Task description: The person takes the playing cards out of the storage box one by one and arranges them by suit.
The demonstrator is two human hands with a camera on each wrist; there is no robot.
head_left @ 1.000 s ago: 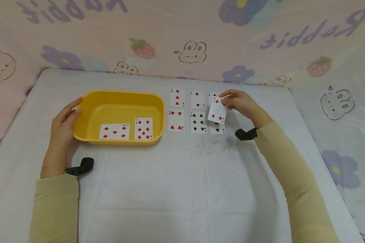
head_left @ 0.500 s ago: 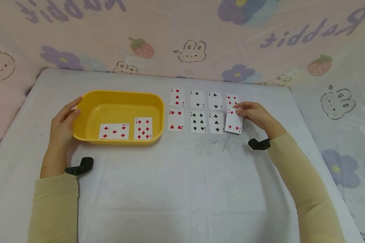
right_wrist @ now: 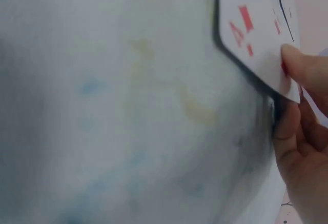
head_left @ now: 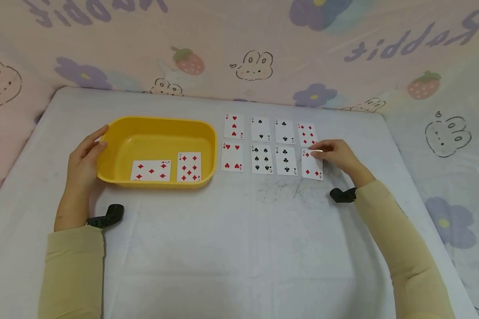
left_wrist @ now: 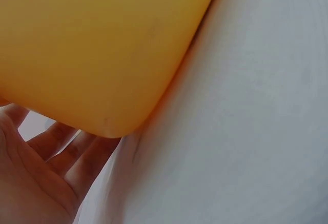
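My right hand pinches the upper right corner of a four of diamonds playing card at the right end of the lower card row. In the right wrist view the thumb lies on the face of this card, fingers beneath, and its edge looks slightly lifted. Just above it is the six of diamonds. On the left, my left hand holds the end of a yellow plastic basin. Inside the basin are a five of diamonds and a seven of diamonds.
Between basin and right hand lie a three of hearts, four of hearts, two of spades, six of spades, two of clubs and three of clubs. The white-covered table meets a printed curtain behind.
My right hand has carried the four of diamonds rightward and down, from over the clubs cards to the lower row's right end, uncovering the six of diamonds. The left hand stays on the basin.
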